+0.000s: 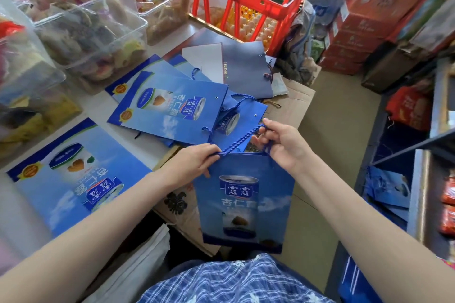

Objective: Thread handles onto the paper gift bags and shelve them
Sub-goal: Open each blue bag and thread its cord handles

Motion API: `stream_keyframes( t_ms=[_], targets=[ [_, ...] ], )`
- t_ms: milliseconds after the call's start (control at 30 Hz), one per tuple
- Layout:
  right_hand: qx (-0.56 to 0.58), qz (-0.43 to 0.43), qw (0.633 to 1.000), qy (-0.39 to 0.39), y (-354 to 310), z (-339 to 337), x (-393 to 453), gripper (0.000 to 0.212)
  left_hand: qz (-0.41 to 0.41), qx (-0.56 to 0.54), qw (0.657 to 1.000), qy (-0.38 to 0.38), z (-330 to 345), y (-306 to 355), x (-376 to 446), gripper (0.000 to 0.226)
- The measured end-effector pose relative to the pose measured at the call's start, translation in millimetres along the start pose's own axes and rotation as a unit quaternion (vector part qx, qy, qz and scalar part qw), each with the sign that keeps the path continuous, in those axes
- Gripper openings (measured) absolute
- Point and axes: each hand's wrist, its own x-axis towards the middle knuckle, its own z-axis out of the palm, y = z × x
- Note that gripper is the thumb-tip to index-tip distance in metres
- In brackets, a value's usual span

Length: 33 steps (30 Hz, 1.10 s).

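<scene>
While the blue gift bag (243, 202) hangs upright between the two forearms, its long axis running top to bottom, its open mouth lies directly at both hands. The left hand (194, 162) pinches the top left corner of the bag where one end of the blue cord handle (240, 139) meets it. The right hand (283, 145), fingers curled, grips the top right corner and the cord's loop. Both hands are equally near. More flat bags (170, 110) lie on the table (98, 108) beyond.
</scene>
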Motion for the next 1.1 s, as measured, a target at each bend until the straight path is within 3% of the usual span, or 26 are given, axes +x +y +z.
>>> stream_keyframes(
  t_ms=[133, 200, 233, 300, 333, 367, 400, 433, 467, 567, 667, 733, 800, 900, 967, 1033, 1100],
  targets=[
    [0.034, -0.005, 0.999, -0.009, -6.2, -11.2, -4.8, 0.019, -0.003, 0.041, 0.999, 0.033, -13.4, 16.7, 8.4, 0.034],
    [-0.127, -0.06, 0.988, -0.057, -10.0, -11.8, -11.6, 0.005, -0.005, 0.053, 0.998, 0.033, -20.7, 23.6, 10.4, 0.028],
    [-0.284, -0.1, 0.95, -0.084, -14.5, -11.7, -14.7, 0.017, -0.012, 0.056, 0.998, 0.028, -23.3, 28.5, 10.3, 0.026],
    [-0.588, -0.157, 0.778, -0.154, -21.0, -10.1, -15.5, 0.051, -0.022, 0.076, 0.997, 0.022, -27.5, 40.2, 10.1, 0.024],
    [-0.683, -0.167, 0.686, -0.187, -21.8, -7.8, -16.2, 0.055, -0.025, 0.091, 0.995, 0.017, -29.0, 45.9, 10.9, 0.023],
    [-0.736, -0.171, 0.619, -0.213, -21.3, -5.7, -16.5, 0.046, -0.029, 0.106, 0.994, 0.01, -30.0, 52.5, 12.1, 0.023],
    [-0.766, -0.172, 0.578, -0.224, -19.4, -4.5, -16.5, 0.028, -0.034, 0.118, 0.992, 0.003, -30.3, 59.5, 12.9, 0.023],
    [-0.776, -0.178, 0.561, -0.228, -17.1, -4.4, -16.5, 0.016, -0.041, 0.123, 0.992, -0.001, -29.5, 65.8, 13.2, 0.023],
    [-0.775, -0.182, 0.559, -0.231, -15.1, -7.2, -16.2, 0.021, -0.05, 0.12, 0.991, 0.002, -27.5, 70.7, 13.3, 0.022],
    [-0.756, -0.226, 0.573, -0.221, -26.8, -26.4, -18.5, 0.02, -0.061, 0.016, 0.992, 0.112, -15.6, 81.7, 9.0, 0.025],
    [-0.731, -0.269, 0.601, -0.179, -55.6, -64.5, -19.0, 0.018, -0.059, -0.073, 0.951, 0.295, 1.8, 98.3, -0.1, 0.03],
    [-0.676, -0.291, 0.659, -0.158, -75.3, -95.7, -21.7, 0.01, -0.091, -0.075, 0.934, 0.337, 15.1, 111.4, -6.8, 0.031],
    [-0.586, -0.295, 0.745, -0.121, -91.0, -124.9, -25.6, 0.006, -0.125, -0.061, 0.93, 0.339, 30.6, 122.4, -12.5, 0.035],
    [-0.364, -0.286, 0.883, -0.073, -101.5, -157.1, -34.7, 0.013, -0.201, 0.0, 0.917, 0.344, 49.5, 139.9, -19.5, 0.042],
    [-0.235, -0.267, 0.933, -0.047, -96.6, -162.9, -41.3, 0.016, -0.299, -0.008, 0.897, 0.326, 56.3, 149.6, -21.9, 0.051],
    [-0.166, -0.223, 0.959, -0.049, -80.2, -155.4, -46.4, 0.016, -0.388, -0.195, 0.85, 0.299, 59.4, 160.8, -22.3, 0.062],
    [-0.13, -0.16, 0.975, -0.084, -54.2, -137.3, -51.0, 0.017, -0.364, -0.476, 0.751, 0.276, 62.1, 169.8, -22.3, 0.063]
  ],
)
